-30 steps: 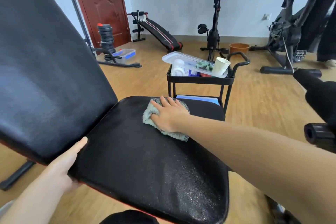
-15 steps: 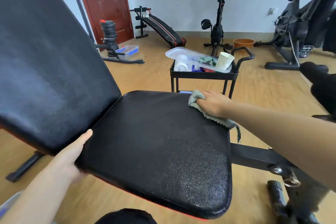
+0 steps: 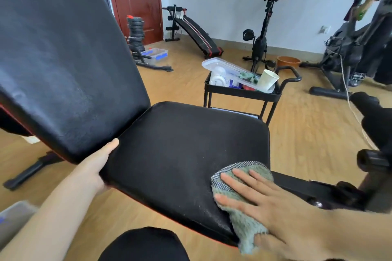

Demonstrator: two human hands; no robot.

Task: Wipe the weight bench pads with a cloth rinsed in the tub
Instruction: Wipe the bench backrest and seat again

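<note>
1. The right hand presses flat, fingers spread, on the cloth at the seat pad's near right corner.
2. Unwiped pad lies leftward; the left hand grips its left edge.

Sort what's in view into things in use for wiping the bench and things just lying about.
In use: green cloth under the flat right hand; seat pad, its edge held by the left hand; back pad.

Lying about: cart with paper cup, exercise bike, weight plates, orange basin.
</note>
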